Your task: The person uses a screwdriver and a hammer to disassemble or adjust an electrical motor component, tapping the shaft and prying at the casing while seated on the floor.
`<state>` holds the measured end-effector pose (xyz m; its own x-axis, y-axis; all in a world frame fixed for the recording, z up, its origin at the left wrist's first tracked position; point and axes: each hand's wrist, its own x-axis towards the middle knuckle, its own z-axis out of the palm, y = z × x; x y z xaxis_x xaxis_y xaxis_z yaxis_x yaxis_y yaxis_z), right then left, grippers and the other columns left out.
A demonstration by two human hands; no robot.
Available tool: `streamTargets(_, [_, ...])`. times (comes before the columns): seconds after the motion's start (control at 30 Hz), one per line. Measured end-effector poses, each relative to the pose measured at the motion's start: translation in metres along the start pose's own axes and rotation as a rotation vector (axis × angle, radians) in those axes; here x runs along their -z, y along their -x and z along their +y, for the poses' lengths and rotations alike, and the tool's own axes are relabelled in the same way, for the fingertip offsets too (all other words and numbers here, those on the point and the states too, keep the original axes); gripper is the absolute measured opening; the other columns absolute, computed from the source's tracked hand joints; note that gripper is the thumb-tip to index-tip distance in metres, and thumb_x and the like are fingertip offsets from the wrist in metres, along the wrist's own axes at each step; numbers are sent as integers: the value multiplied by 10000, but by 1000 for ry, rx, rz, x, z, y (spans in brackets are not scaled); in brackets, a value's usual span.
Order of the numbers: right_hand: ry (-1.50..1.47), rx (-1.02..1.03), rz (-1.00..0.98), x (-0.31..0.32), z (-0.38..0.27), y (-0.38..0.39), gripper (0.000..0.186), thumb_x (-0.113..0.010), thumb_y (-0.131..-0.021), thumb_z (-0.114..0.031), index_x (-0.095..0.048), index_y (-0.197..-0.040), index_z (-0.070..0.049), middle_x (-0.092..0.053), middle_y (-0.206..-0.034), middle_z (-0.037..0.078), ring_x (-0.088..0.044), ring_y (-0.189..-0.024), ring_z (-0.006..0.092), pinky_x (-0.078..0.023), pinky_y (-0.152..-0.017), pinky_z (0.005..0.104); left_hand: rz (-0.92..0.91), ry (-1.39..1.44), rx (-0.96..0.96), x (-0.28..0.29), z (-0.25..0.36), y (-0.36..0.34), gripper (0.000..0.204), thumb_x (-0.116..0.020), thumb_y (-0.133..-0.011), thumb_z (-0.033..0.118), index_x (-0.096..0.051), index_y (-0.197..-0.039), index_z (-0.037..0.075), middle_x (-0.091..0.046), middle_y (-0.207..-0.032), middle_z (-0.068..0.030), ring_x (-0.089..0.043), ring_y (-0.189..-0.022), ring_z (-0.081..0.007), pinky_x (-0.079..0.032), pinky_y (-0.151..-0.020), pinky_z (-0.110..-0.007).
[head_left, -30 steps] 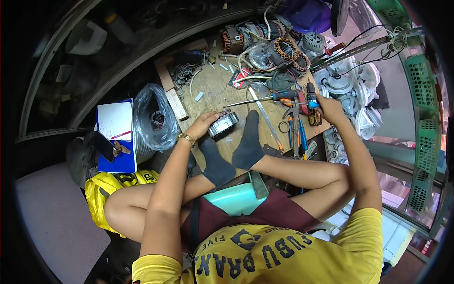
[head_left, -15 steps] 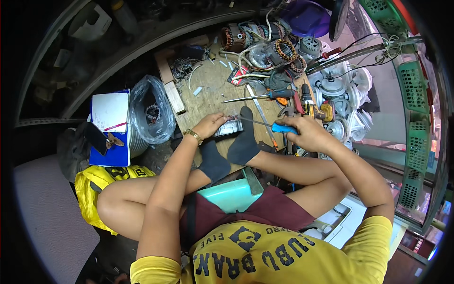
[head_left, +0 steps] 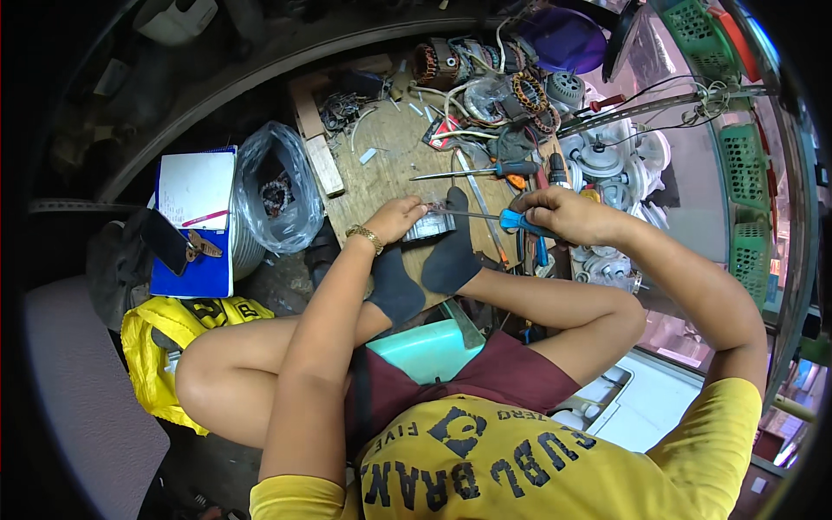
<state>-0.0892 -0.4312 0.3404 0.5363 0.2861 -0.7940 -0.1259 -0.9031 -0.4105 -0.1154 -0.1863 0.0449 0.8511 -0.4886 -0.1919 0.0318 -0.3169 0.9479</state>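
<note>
My left hand [head_left: 397,219] is closed on the near-left side of a silver metal block [head_left: 431,228], which looks like a motor core with reddish windings along its top. The block rests between my two socked feet, at the near edge of a wooden board [head_left: 386,173]. In my right hand [head_left: 563,212] is a screwdriver [head_left: 511,219] with a blue handle. Its long shaft runs left, and the tip meets the top of the block beside my left fingers. Exactly where the tip sits among the windings is too small to tell.
Another screwdriver [head_left: 477,172] lies across the board, near a steel ruler [head_left: 477,186] and a drill [head_left: 557,169]. Wound motor parts [head_left: 529,91] crowd the far right. Left of the board stand a plastic-lined bin [head_left: 279,186] and a notebook [head_left: 198,191]. A turquoise stool [head_left: 420,351] is beneath me.
My right hand has shifted slightly up and right with the screwdriver, its elbow swinging outward. The screwdriver's tip stays at the block, which my left hand keeps holding. The whole view has moved a little.
</note>
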Motion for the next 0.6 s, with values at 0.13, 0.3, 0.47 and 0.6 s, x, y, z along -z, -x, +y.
streamTargets(0.13, [213, 68, 16, 8, -8, -15, 368, -497, -982, -201, -638, -1234, 27, -717, -900, 111, -662, -674, 178, -551, -626, 338, 2, -34, -23, -4, 4, -3, 353, -535, -1024, 322, -640, -1060, -13, -663, -954, -238, -641, -894, -375, -491, -822, -419])
streamTargets(0.3, [392, -81, -165, 31, -74, -33, 339, -538, -969, -220, -637, -1188, 20, -726, -845, 124, -677, -620, 201, -564, -532, 340, 8, -74, -37, -1, -1, -1, 343, -535, -1019, 310, -637, -1034, -17, -656, -920, -253, -638, -873, -406, -488, -797, -437])
streamTargets(0.47, [588, -42, -218, 40, -93, -68, 352, -604, -950, -226, -662, -1200, 15, -733, -887, 158, -709, -724, 234, -562, -646, 364, 24, -25, -45, -3, 0, -3, 357, -530, -1001, 335, -646, -1018, -3, -668, -905, -263, -643, -908, -443, -491, -814, -496])
streamTargets(0.6, [535, -110, -221, 42, -89, -83, 382, -614, -928, -239, -684, -1216, 2, -726, -1061, 215, -710, -964, 323, -535, -869, 415, 21, -52, -29, -2, -2, -2, 353, -527, -998, 331, -637, -993, -4, -666, -884, -262, -643, -889, -447, -490, -804, -505])
